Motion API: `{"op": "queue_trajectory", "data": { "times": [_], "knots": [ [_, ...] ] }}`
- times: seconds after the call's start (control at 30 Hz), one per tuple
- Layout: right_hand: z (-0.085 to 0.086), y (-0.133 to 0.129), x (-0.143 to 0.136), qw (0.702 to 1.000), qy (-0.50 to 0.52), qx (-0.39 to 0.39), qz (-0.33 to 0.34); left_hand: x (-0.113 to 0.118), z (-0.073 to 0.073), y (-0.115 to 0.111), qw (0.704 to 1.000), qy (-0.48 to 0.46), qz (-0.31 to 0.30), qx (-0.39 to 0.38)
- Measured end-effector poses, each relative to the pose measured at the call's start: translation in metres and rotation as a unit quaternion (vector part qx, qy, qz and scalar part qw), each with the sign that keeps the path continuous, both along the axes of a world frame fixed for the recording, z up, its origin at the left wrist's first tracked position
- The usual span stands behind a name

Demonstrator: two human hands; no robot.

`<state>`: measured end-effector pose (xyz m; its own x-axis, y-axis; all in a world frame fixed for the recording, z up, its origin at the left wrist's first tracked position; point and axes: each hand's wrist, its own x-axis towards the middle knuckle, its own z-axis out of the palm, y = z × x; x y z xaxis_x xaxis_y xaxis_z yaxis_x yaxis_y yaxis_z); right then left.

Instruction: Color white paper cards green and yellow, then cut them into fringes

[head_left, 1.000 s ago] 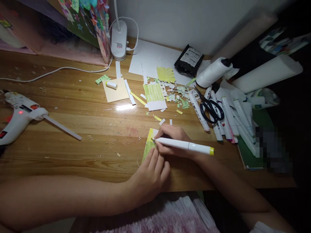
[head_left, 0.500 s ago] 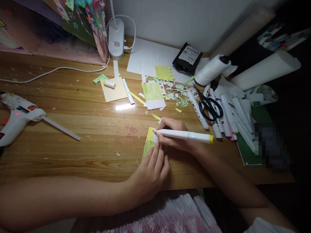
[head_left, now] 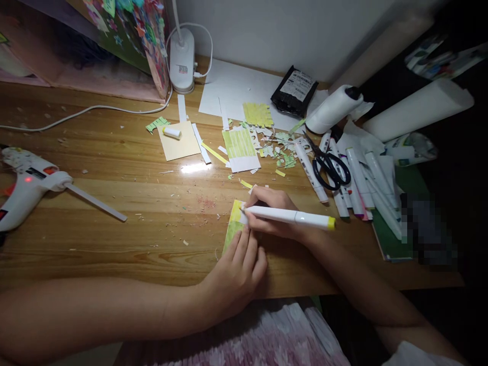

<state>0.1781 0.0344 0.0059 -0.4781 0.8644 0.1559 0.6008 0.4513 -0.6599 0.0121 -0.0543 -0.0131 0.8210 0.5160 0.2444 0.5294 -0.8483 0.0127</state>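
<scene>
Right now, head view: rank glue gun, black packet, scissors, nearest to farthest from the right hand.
1. Scissors, beyond the right hand, to its right.
2. Black packet, at the back, near the wall.
3. Glue gun, far left side.

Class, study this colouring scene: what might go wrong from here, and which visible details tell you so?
The marker in the right hand could slip past the edge of the card and stain the table, as its tip is near that edge.

Ink might also mark the left hand, whose fingers press the card just below the tip.

The glue gun shows a red light, so it may be hot if an arm brushes it.
</scene>
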Motion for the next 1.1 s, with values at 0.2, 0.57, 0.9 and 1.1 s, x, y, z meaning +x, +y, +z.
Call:
{"op": "queue_trajectory", "data": {
  "times": [0.2,0.57,0.9,1.1],
  "knots": [
    [-0.002,-0.0014,0.0011,1.0,0.002,-0.009,-0.03,0.0011,0.0,0.0013,1.0,0.0,0.003,0.003],
    [-0.0026,-0.0001,0.0017,0.998,0.011,-0.028,-0.047,0.0004,0.0002,0.0012,1.0,-0.001,-0.003,0.002],
    [-0.0044,0.0022,0.0038,0.998,0.014,-0.043,-0.042,0.0011,0.0021,0.0022,1.0,0.0,0.001,-0.001],
    [-0.0049,0.0003,0.0031,0.999,-0.003,0.04,0.009,0.0006,0.0014,0.0024,1.0,-0.003,-0.003,-0.008]
  ]
}}
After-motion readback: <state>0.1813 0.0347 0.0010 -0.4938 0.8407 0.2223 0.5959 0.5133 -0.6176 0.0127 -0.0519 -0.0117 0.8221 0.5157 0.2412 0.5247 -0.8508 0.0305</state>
